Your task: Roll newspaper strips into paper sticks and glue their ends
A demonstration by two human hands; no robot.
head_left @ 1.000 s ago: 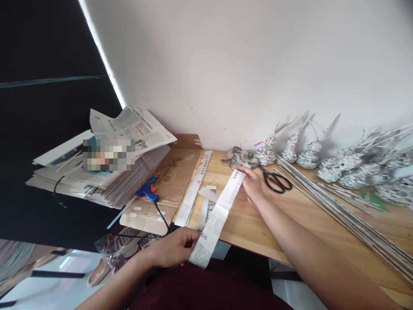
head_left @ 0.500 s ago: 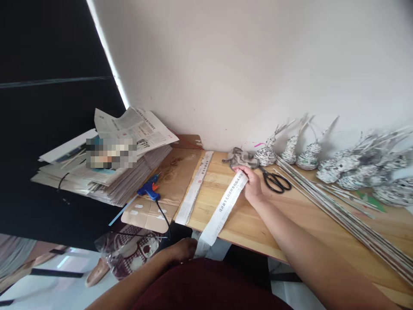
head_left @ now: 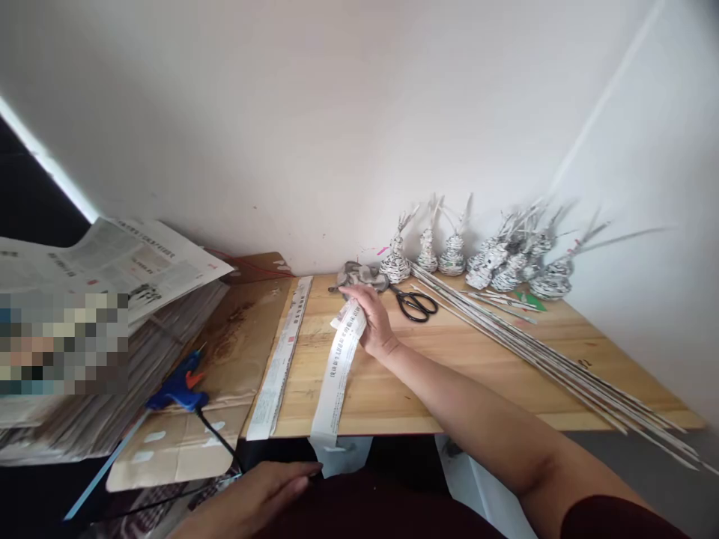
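Note:
My right hand [head_left: 366,318] is closed on the top end of a newspaper strip [head_left: 331,382], whose end is bent over at the fingers. The strip slopes down toward me and its lower end hangs past the table's front edge. My left hand [head_left: 275,486] is low, near my body, with fingers stretched out and apart from the strip. Something small and dark shows at its fingertips, too unclear to name. Left of the held strip, another newspaper strip [head_left: 284,355] lies on the table. Just behind my right hand is a crumpled grey cloth [head_left: 359,275], next to black-handled scissors [head_left: 416,305].
Several woven paper gourd shapes [head_left: 452,258] stand along the wall. Long paper rods [head_left: 539,348] lie across the right side of the wooden table [head_left: 438,367]. At left are a blue glue gun [head_left: 178,385] on cardboard [head_left: 241,329] and stacked newspapers [head_left: 151,348].
The view has swung to the right. My left hand has come away from the strip's lower end. My right hand still grips the strip, now folded over at its top.

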